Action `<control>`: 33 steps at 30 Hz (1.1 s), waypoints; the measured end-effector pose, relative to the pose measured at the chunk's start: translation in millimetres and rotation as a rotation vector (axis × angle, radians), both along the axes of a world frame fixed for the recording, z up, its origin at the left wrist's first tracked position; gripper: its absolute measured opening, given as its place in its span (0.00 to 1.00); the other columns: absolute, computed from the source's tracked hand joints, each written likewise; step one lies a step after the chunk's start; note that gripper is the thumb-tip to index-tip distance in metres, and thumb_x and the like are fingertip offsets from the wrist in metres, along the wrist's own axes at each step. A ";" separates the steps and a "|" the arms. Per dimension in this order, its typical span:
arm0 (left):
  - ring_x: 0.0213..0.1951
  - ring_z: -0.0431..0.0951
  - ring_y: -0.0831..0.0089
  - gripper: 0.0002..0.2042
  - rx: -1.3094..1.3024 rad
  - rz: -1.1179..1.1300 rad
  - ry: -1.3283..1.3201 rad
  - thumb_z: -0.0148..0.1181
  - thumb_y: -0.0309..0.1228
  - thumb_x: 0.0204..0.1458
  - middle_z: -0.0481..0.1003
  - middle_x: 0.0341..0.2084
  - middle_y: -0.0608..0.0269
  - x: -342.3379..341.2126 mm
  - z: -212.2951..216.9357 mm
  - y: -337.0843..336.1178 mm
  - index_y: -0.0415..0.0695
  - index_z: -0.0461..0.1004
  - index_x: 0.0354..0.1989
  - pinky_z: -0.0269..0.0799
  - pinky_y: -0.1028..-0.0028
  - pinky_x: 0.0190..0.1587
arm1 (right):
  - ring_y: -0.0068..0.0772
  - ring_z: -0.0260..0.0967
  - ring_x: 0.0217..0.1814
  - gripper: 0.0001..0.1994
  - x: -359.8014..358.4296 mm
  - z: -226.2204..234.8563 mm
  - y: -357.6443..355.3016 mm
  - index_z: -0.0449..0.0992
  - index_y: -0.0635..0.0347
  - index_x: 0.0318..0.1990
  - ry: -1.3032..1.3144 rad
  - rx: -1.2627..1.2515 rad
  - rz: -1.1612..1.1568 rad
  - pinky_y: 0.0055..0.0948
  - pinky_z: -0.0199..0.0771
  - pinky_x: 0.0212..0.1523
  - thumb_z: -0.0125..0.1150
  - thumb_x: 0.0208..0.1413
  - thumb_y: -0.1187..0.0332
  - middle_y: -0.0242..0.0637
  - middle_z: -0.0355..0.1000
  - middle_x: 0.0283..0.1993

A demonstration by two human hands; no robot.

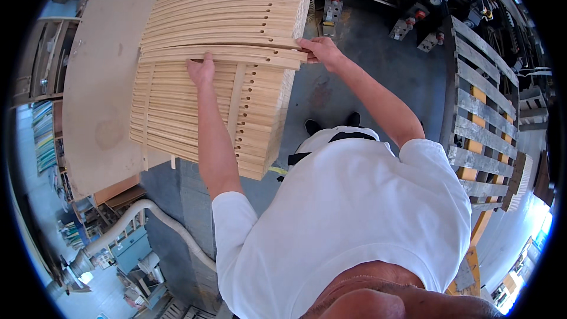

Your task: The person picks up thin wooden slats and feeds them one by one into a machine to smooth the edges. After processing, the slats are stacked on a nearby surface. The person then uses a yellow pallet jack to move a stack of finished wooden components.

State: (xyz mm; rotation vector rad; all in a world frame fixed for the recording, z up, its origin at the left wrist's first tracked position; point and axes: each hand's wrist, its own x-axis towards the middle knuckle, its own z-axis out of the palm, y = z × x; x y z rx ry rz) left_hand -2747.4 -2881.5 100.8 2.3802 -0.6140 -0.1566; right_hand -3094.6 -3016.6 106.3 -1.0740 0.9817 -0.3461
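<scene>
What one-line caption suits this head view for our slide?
Both hands, left hand and right hand, grip curved wooden slats atop a tall stack of slats.

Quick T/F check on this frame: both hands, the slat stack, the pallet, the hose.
1. Both hands grip curved wooden slats on top of the stack. True: left hand at the middle, right hand at the end.
2. The slats are plain, without holes. False: holes show near their ends.
3. A wooden pallet stands on the person's right. True.
4. The pale hose lies on the stack. False: it runs along the floor, lower left.
</scene>
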 end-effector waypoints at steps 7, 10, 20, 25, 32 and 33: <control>0.53 0.73 0.52 0.40 -0.249 -0.090 0.141 0.68 0.40 0.46 0.68 0.54 0.35 -11.2 5.1 2.2 0.23 0.58 0.60 0.69 0.65 0.55 | 0.26 0.74 0.37 0.28 -7.6 -4.6 -0.1 0.75 0.69 0.45 -0.095 0.088 0.007 0.27 0.76 0.38 0.62 0.55 0.47 0.37 0.75 0.38; 0.51 0.75 0.53 0.39 -0.248 -0.054 0.063 0.68 0.38 0.46 0.68 0.53 0.36 0.2 -6.7 10.4 0.23 0.57 0.60 0.71 0.66 0.53 | 0.28 0.75 0.38 0.28 -8.0 -4.7 7.5 0.75 0.69 0.46 -0.138 0.104 0.039 0.27 0.77 0.38 0.62 0.55 0.47 0.37 0.75 0.38; 0.55 0.71 0.47 0.40 -0.161 -0.023 -0.035 0.66 0.42 0.47 0.67 0.54 0.34 -5.2 -5.4 2.2 0.23 0.57 0.61 0.68 0.63 0.57 | 0.29 0.77 0.36 0.27 -12.0 2.4 41.5 0.76 0.72 0.43 -0.056 0.008 -0.019 0.26 0.79 0.34 0.61 0.57 0.49 0.42 0.77 0.37; 0.58 0.68 0.45 0.40 0.035 0.091 -0.170 0.64 0.46 0.48 0.67 0.55 0.33 3.5 5.0 -0.4 0.23 0.58 0.60 0.64 0.61 0.61 | 0.31 0.78 0.33 0.27 11.6 12.1 46.2 0.78 0.71 0.40 0.055 -0.087 -0.029 0.27 0.78 0.34 0.60 0.57 0.47 0.44 0.77 0.33; 0.61 0.64 0.45 0.40 -0.007 0.047 -0.157 0.60 0.47 0.51 0.65 0.58 0.33 -2.7 -0.9 -4.2 0.24 0.57 0.61 0.59 0.61 0.64 | 0.53 0.76 0.39 0.27 17.4 17.4 60.1 0.77 0.70 0.34 0.516 -0.847 0.268 0.45 0.76 0.42 0.47 0.61 0.48 0.54 0.76 0.33; 0.61 0.64 0.46 0.39 -0.008 0.081 -0.223 0.59 0.47 0.52 0.65 0.57 0.33 8.7 -12.8 2.2 0.25 0.58 0.61 0.59 0.61 0.63 | 0.53 0.76 0.40 0.27 27.2 16.1 61.8 0.77 0.69 0.34 0.520 -0.865 0.314 0.46 0.75 0.42 0.46 0.62 0.48 0.54 0.77 0.33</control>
